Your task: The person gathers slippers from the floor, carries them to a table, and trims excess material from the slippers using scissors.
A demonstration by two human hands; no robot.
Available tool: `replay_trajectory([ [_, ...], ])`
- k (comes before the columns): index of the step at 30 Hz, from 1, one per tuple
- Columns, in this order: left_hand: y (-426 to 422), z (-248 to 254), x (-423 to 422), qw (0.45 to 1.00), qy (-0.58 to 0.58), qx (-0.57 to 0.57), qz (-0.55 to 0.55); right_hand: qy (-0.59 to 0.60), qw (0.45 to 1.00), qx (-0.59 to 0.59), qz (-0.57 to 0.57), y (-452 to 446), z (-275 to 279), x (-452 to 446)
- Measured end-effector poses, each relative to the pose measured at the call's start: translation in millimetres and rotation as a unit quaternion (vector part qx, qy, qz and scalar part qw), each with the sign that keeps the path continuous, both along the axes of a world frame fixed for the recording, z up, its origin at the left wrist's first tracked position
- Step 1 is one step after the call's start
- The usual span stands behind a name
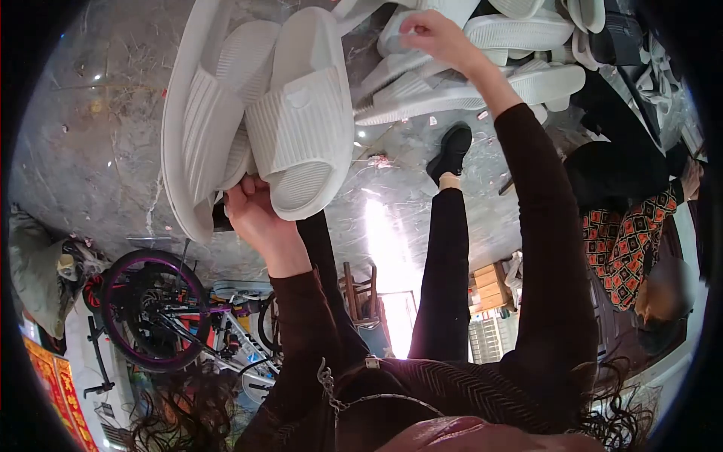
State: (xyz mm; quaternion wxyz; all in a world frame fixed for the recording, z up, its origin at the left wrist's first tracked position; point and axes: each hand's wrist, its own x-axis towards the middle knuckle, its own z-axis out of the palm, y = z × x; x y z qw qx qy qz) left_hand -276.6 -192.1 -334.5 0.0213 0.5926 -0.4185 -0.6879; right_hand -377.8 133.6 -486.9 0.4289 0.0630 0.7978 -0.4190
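Left of the pile (pixel 542 81), the left hand (pixel 260 218) is closed on slippers (pixel 267 128) — likely light and bendy, easiest by the straps (pixel 301 105). The right hand (pixel 444 45) half curls above the pile — holding one? Can't tell.

Grey marbled floor (pixel 98 166), glaring mid-scene. Left, far: purple-rimmed bicycle (pixel 188 331); red-and-gold banner (pixel 60 392) farther left. Wooden drawers (pixel 491 288) far, right of centre. Right: person in diamond-patterned top (pixel 619 245).

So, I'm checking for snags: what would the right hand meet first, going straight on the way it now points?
Probably the white slipper just past the right hand; the depth between them is unclear, so the hand might pass over it instead.
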Motion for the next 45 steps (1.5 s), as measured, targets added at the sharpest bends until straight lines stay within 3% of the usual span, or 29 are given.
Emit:
replay_trajectory([
  [2, 0, -1, -1, 1.0, -0.001, 0.0, 0.014, 0.126, 0.991, 0.027, 0.034, -27, 13, 2],
  [7, -4, 0, 4, 1.0, -0.006, -0.005, 0.005, 0.155, 0.984, -0.039, 0.081, -20, -4, 13],
  [11, -8, -1, 8, 0.999, -0.005, 0.022, -0.022, 0.131, 0.984, 0.01, 0.12, -4, -1, 33],
  [14, -1, 3, 1, 0.999, -0.003, 0.037, -0.005, 0.207, 0.975, 0.026, 0.075, 3, -3, 35],
  [15, 0, 3, 0, 0.999, -0.005, 0.037, -0.007, 0.07, 0.994, 0.031, -0.081, -7, 29, 11],
  [16, 1, 3, -1, 0.999, -0.004, 0.034, 0.008, -0.069, 0.97, 0.034, -0.232, -13, 48, -3],
  [17, 2, 2, -1, 0.999, -0.002, 0.031, 0.024, 0.073, 0.966, -0.033, -0.244, -3, 25, 5],
  [20, -3, -3, 8, 0.999, 0.007, 0.029, 0.029, 0.094, 0.933, -0.09, -0.335, -3, 63, -19],
  [22, -6, -2, 10, 0.999, 0.009, 0.048, 0.02, 0.132, 0.927, -0.052, -0.348, 3, 101, -24],
  [24, -8, -1, 9, 0.997, 0.016, 0.069, 0.013, 0.163, 0.931, 0.031, -0.324, 8, 144, -12],
  [26, -7, 1, 7, 0.999, -0.02, 0.02, -0.014, 0.21, 0.936, 0.134, -0.248, 26, 170, 24],
  [30, 6, 5, 0, 1.0, -0.016, 0.022, -0.012, 0.198, 0.905, 0.233, -0.295, 48, 215, 117],
  [32, 10, 6, -1, 0.999, -0.031, 0.012, -0.003, 0.175, 0.903, 0.319, -0.228, 52, 237, 164],
  [34, 13, 6, 2, 0.999, -0.026, 0.025, -0.004, 0.16, 0.913, 0.364, -0.088, 59, 256, 222],
  [37, 16, 6, 3, 0.999, -0.026, 0.028, -0.014, 0.062, 0.922, 0.3, -0.237, 51, 251, 260],
  [38, 18, 6, 4, 0.999, -0.029, 0.024, -0.024, 0.061, 0.921, 0.301, -0.239, 51, 249, 267],
  [40, 19, 6, 6, 0.999, -0.023, 0.028, -0.037, -0.028, 0.944, 0.241, -0.224, 54, 237, 277],
  [41, 19, 5, 6, 0.998, -0.016, 0.032, -0.046, -0.092, 0.949, 0.252, -0.165, 57, 229, 282],
  [45, 30, 10, 4, 0.998, -0.006, 0.039, -0.047, -0.163, 0.963, 0.196, -0.082, 56, 180, 307],
])
